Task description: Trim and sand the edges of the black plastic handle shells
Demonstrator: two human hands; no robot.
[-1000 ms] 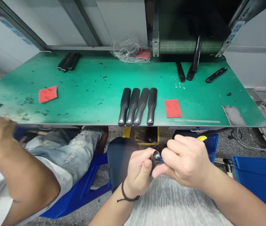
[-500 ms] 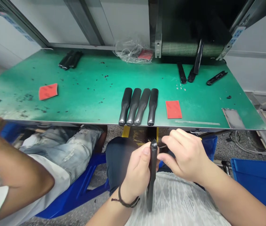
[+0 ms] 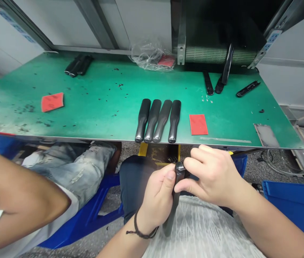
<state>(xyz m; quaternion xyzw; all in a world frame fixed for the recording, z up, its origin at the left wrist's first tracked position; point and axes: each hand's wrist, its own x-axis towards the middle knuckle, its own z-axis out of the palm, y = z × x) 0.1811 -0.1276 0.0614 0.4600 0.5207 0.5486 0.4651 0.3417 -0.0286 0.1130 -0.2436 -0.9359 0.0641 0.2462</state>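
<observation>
My left hand (image 3: 160, 195) is closed around a black plastic handle (image 3: 172, 215), held upright over my lap with its rounded glossy end at the top. My right hand (image 3: 209, 175) is closed on a slim tool with a yellow end (image 3: 230, 153). Most of that tool is hidden inside the fist. The right thumb and curled fingers meet the top end of the handle, and a thin dark tip partly shows there. Beyond my hands, several similar black handles (image 3: 162, 120) lie side by side at the table's front edge.
On the green table (image 3: 100, 107) lie a red square pad (image 3: 198, 124), another red pad (image 3: 52, 102), black handles (image 3: 78, 65) at back left and black parts (image 3: 247, 89) at right. A clear plastic bag (image 3: 148, 59) sits behind. A co-worker's arm (image 3: 23, 182) is at left.
My right hand has moved left onto the top of the handle. The handle leans more, its lower end shifted left. The co-worker's hand has moved down and left, mostly out of view.
</observation>
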